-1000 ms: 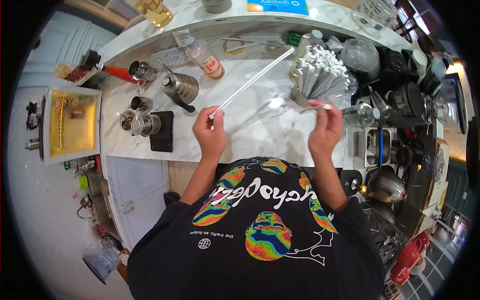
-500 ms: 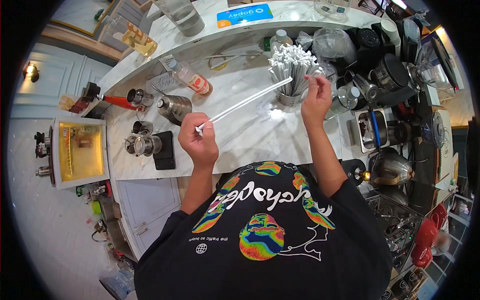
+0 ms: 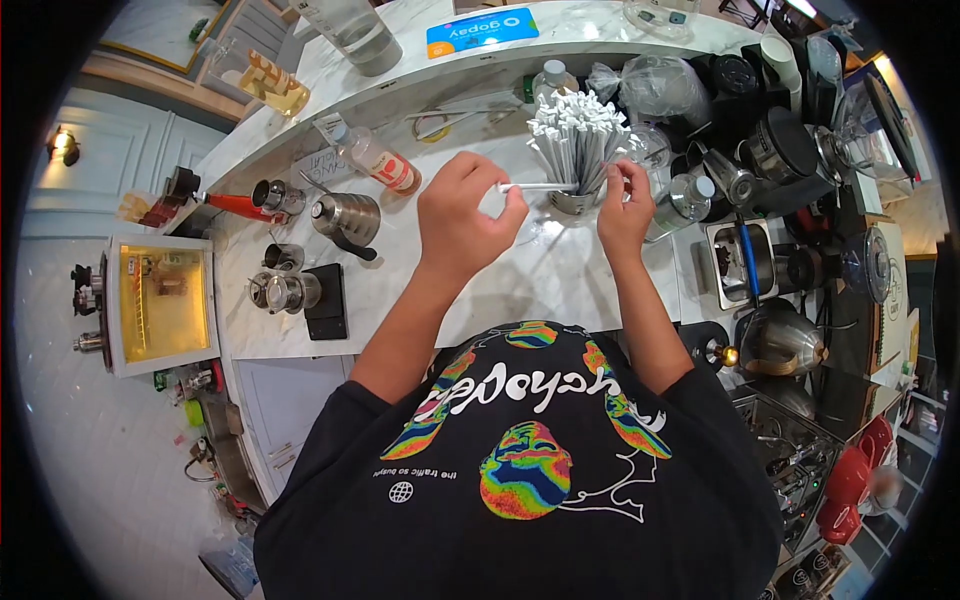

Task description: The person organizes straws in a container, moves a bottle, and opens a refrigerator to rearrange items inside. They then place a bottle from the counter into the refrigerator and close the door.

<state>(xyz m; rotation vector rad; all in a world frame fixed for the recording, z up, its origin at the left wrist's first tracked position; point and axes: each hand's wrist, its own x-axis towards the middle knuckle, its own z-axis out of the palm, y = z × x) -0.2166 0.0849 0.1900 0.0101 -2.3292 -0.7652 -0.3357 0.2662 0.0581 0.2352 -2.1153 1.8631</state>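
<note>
My left hand point(image 3: 468, 215) is closed in a pinch round white paper-wrapped straws point(image 3: 545, 186). The straws point right, and their far end overlaps the metal cup point(image 3: 573, 203) in this view. A dense bunch of wrapped straws point(image 3: 578, 130) stands upright in that cup. Right beside the cup is my right hand point(image 3: 625, 205), its fingers curled together near the standing straws. I cannot tell what, if anything, sits between those fingertips. A clear bottle point(image 3: 688, 200) stands to the right of this hand.
Left of my hands are a labelled bottle point(image 3: 380, 163), a steel gooseneck kettle point(image 3: 345, 218), a black scale point(image 3: 327, 302) and a glass server point(image 3: 283, 291). A blue card point(image 3: 482, 33) lies on the raised ledge. Grinders and a metal bin point(image 3: 737, 265) crowd the right side.
My left hand has moved right and up, bringing the straws closer to the cup and turning them nearly level. My right hand has shifted slightly down and left.
</note>
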